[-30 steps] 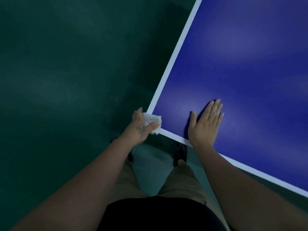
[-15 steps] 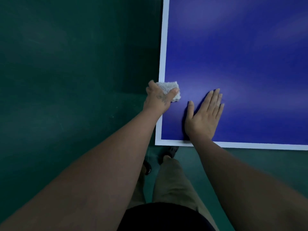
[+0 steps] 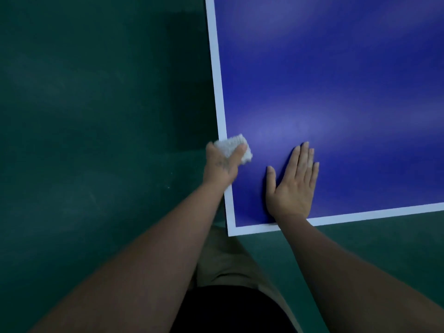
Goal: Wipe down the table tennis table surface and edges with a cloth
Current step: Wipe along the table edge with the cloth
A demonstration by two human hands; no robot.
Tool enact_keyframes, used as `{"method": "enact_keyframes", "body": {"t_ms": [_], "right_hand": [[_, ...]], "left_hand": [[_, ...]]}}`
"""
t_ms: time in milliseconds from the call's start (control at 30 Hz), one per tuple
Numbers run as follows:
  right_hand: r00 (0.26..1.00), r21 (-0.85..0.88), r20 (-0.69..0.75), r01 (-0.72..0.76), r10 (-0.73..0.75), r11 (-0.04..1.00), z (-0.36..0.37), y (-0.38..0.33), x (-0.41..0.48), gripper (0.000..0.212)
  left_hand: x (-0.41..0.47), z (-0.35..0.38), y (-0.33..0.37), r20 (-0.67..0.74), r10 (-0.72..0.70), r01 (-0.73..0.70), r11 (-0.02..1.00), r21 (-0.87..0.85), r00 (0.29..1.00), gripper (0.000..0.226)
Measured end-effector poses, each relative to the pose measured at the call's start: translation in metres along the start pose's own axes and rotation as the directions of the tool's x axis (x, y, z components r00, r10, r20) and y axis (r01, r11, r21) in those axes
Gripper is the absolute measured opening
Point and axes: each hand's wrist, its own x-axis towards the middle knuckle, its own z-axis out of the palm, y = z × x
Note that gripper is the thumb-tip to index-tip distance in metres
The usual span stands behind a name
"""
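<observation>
**Green floor point(image 3: 96, 116), blue surface point(image 3: 336, 92): the side edge is in hand**

Your left hand point(image 3: 221, 167) grasps the white cloth point(image 3: 230, 141), bunched under the thumb, right at the white border point(image 3: 217, 80) of the side edge, near the corner. Your right hand point(image 3: 294, 186) lies flat on the blue, fingers straight, holding nothing. I judge that you are now wiping this side edge. Next, slide the cloth along the border away from you, pressing evenly so it does not slip off.
</observation>
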Motion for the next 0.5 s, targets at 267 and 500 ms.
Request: {"method": "enact_keyframes", "body": {"t_ms": [267,500], "right_hand": [[0.999,0.008,0.033,-0.007,0.006,1.0,-0.001,-0.001,0.0,0.084],[0.998,0.032,0.055,-0.011,0.009,0.999,-0.004,0.0,0.001,0.085]], "left_hand": [[0.001,-0.005,0.02,-0.036,-0.011,0.01,1.0,-0.022,0.999,0.102],[-0.012,-0.005,0.005,0.019,-0.065,0.063,0.994,0.088,0.998,0.077]]}}
